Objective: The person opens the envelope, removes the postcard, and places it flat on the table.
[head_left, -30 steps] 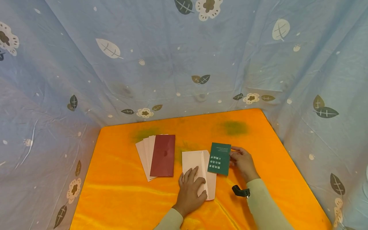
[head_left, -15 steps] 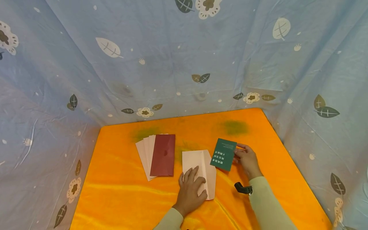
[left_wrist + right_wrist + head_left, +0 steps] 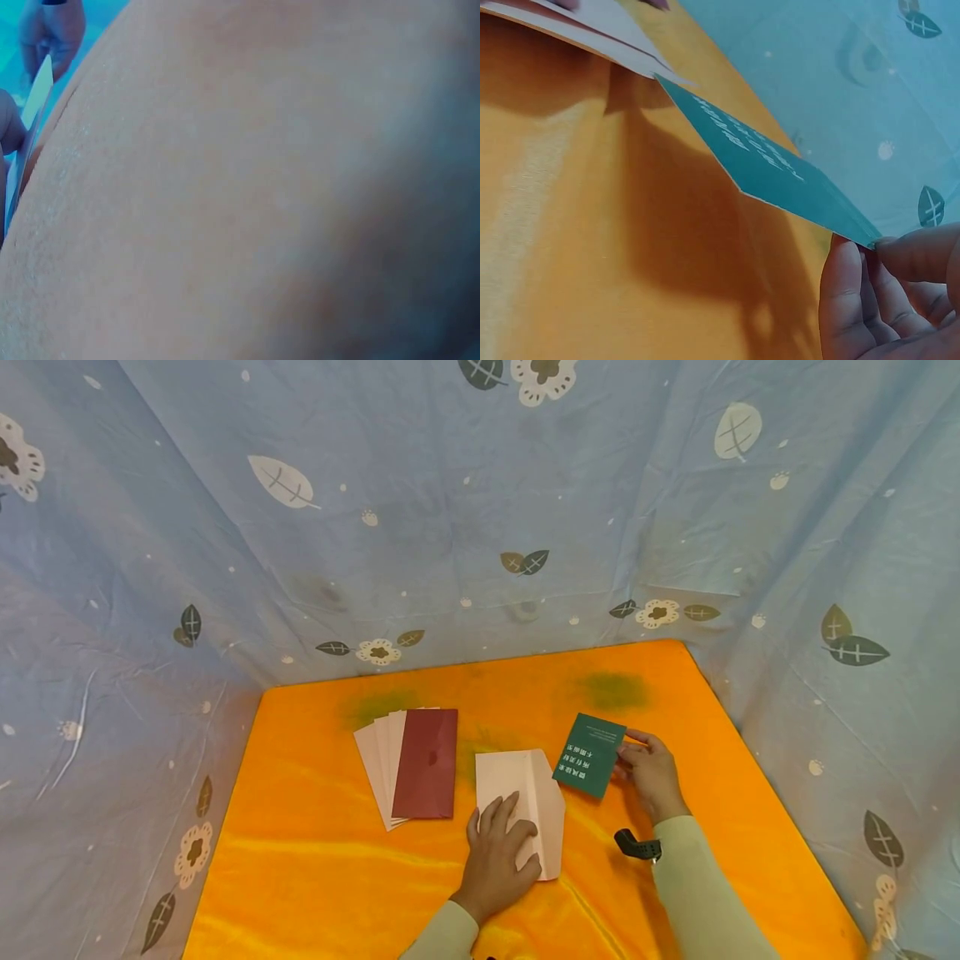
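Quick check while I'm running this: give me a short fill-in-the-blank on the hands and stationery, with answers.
1. The right hand pinches a ____ card with white lettering.
2. The left hand rests on the pale pink envelope, whose open flap is on its ____ side in the head view.
3. The fanned pale pink sheets lie partly under the ____ envelope.

Missing words: green; right; dark red.

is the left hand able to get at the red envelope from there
Probably yes: the red envelope lies uncovered near the left hand, nothing blocking, though that hand would have to leave the open envelope it rests on.
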Motion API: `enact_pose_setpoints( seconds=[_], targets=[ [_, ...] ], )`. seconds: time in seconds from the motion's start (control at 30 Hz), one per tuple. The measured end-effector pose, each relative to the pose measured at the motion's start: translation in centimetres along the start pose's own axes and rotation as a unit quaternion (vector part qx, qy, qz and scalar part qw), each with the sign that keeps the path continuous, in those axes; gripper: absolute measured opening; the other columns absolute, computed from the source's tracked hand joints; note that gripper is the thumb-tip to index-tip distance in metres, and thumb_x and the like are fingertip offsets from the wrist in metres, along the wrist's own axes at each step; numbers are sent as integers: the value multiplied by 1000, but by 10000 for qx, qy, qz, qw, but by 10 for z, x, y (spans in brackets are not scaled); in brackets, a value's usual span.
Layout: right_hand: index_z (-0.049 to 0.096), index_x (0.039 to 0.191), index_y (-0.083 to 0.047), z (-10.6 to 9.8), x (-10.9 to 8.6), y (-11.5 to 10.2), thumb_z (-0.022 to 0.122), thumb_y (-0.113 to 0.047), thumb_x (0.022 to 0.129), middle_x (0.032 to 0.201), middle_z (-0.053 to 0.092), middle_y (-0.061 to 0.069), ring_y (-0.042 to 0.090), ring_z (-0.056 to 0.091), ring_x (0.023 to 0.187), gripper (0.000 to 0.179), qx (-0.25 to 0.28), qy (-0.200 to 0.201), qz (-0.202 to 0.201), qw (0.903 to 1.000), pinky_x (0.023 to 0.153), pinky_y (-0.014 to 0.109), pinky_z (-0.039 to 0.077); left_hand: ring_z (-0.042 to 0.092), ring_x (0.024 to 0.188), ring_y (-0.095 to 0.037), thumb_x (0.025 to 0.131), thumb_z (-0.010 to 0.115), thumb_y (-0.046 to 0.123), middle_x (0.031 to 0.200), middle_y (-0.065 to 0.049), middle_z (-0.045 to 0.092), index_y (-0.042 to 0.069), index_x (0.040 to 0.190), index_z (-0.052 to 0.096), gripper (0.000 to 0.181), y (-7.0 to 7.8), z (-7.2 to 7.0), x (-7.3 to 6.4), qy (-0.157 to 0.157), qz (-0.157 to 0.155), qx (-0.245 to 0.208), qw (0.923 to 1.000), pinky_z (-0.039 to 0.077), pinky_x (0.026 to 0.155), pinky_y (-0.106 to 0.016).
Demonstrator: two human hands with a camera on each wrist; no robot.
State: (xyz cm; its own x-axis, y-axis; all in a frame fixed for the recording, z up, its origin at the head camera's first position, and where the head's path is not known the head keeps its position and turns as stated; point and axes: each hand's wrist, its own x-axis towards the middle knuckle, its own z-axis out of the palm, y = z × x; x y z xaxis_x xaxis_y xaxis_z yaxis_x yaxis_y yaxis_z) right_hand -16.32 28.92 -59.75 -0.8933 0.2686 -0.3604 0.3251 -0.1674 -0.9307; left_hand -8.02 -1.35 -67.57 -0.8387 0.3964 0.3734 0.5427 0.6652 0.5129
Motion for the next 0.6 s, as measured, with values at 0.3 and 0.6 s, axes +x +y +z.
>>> enact_pose_setpoints(
  seconds=[0.3,0.6],
  targets=[
    [42,163,-6,-4,8,-7,58,-7,113,126,59,12,23,62,93,52,100,175,30,9998,73,32,57,42,147,-38,86,72,27,164,-12,49,29,108,68,22,0,0,1,-36,-23,64,10000,24,110,-76],
    [39,166,-5,-8,14,-7,56,-7,114,132,57,15,25,57,93,54,-12,237,34,9997,72,31,55,43,147,-39,86,72,27,163,-13,49,28,108,68,23,1,0,1,-32,-23,50,10000,25,110,-77]
  ],
)
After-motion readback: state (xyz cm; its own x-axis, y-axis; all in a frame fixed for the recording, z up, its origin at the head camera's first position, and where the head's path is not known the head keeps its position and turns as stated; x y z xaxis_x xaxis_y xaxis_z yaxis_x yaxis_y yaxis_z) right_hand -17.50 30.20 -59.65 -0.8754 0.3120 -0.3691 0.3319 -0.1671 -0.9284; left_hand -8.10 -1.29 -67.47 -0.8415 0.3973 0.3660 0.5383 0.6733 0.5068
